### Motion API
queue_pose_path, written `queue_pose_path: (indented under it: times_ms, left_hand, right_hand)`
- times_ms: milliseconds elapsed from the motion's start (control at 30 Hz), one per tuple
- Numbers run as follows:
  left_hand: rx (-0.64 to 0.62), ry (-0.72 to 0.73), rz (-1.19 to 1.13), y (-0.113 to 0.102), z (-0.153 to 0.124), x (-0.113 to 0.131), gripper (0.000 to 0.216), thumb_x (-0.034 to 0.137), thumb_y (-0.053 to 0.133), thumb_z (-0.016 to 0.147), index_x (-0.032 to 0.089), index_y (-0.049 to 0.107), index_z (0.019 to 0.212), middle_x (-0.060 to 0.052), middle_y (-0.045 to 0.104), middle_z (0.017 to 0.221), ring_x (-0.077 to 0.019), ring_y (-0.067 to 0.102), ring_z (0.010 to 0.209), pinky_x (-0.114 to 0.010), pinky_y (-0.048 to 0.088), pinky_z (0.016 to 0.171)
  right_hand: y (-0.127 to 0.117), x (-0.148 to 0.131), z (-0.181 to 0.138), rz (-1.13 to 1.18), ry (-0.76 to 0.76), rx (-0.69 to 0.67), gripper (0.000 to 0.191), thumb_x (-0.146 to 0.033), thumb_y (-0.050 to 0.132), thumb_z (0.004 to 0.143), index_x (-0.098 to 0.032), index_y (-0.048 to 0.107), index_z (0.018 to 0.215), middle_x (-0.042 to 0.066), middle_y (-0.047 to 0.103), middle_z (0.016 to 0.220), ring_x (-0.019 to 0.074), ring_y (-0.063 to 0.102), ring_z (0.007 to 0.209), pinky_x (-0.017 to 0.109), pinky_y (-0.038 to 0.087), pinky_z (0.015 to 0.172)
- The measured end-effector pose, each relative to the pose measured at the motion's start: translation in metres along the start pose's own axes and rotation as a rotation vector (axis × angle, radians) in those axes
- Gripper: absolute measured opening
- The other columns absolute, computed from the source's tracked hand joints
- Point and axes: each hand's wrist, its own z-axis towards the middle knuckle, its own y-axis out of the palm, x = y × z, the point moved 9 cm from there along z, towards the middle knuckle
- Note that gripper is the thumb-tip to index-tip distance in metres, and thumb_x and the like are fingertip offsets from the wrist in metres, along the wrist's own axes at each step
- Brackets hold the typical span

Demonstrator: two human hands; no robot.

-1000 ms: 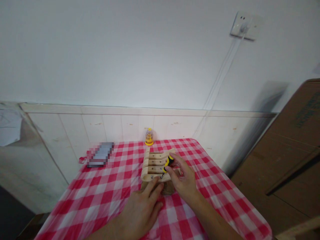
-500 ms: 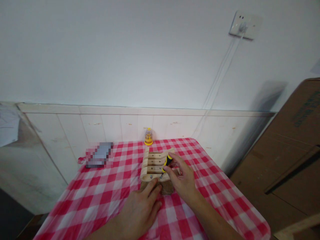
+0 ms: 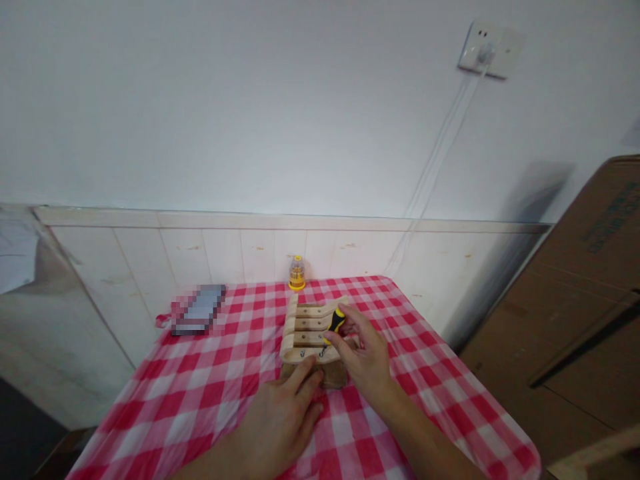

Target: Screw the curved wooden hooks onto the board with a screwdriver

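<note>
A pale wooden slatted piece (image 3: 313, 323) with curved slats and screws in it lies on a brown wooden block (image 3: 333, 375) on the table. My right hand (image 3: 367, 353) is closed around a small yellow-and-black screwdriver (image 3: 336, 323). The tool leans to the right, its tip down at a screw (image 3: 321, 354) in the nearest slat. Against that slat's near edge and the block rest the stretched fingers of my left hand (image 3: 285, 407), beside a second screw (image 3: 303, 353). The fingertips of the left hand are partly hidden.
A red-and-white checked cloth (image 3: 240, 387) covers the table. Near the wall stands a yellow-capped clear container (image 3: 297, 273). A blurred phone-like slab (image 3: 203, 310) lies at the back left. Large cardboard (image 3: 565, 320) leans on the right, below a wall socket (image 3: 487, 52).
The screwdriver's handle has shifted and turned slightly in my right hand, its tip still at the same screw. My left hand has stayed in place.
</note>
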Motion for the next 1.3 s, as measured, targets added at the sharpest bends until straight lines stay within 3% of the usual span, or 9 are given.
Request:
queue_pose_path:
  times_ms: [100,367,767,1067,1300]
  left_hand:
    - [-0.005,0.003,-0.013,-0.002,0.000,0.000,0.043,0.020,0.049,0.099,0.020,0.061,0.141,-0.014,0.055,0.156,-0.0294,0.071,0.121,-0.047,0.065,0.092]
    - [-0.001,0.010,-0.015,-0.003,0.000,0.000,0.045,0.019,0.051,0.099,0.020,0.059,0.142,-0.014,0.054,0.157,-0.0292,0.070,0.123,-0.047,0.064,0.095]
    - [-0.030,0.008,0.005,-0.006,0.000,0.002,0.044,0.019,0.051,0.099,0.019,0.060,0.142,-0.014,0.054,0.157,-0.0284,0.072,0.118,-0.045,0.065,0.093]
    - [-0.021,0.008,0.010,-0.004,0.001,0.001,0.043,0.019,0.052,0.098,0.021,0.061,0.140,-0.013,0.054,0.157,-0.0283,0.073,0.116,-0.044,0.065,0.092]
    - [-0.019,0.000,-0.013,-0.003,0.000,0.000,0.044,0.018,0.051,0.098,0.021,0.061,0.141,-0.014,0.054,0.156,-0.0297,0.073,0.116,-0.047,0.065,0.092]
  right_hand:
    - [0.000,0.000,0.000,-0.012,0.005,0.003,0.041,-0.024,0.078,0.088,-0.026,0.072,0.128,0.005,0.083,0.106,0.0181,0.079,0.078,0.026,0.066,0.067]
    - [0.002,-0.009,-0.005,-0.023,-0.058,-0.062,0.047,-0.015,0.063,0.095,-0.027,0.059,0.140,0.010,0.078,0.122,0.0231,0.080,0.103,0.038,0.067,0.088]
    - [0.003,-0.004,-0.005,0.005,-0.071,-0.041,0.046,-0.016,0.068,0.093,-0.028,0.061,0.137,0.007,0.080,0.115,0.0198,0.080,0.093,0.033,0.068,0.082]
    - [0.000,0.001,-0.004,-0.009,-0.037,0.001,0.042,-0.020,0.075,0.090,-0.028,0.067,0.131,0.007,0.081,0.111,0.0222,0.080,0.092,0.038,0.069,0.084]
    - [0.001,0.009,-0.006,-0.012,-0.006,0.026,0.040,-0.027,0.079,0.089,-0.026,0.068,0.128,0.007,0.080,0.106,0.0208,0.079,0.082,0.031,0.068,0.068]
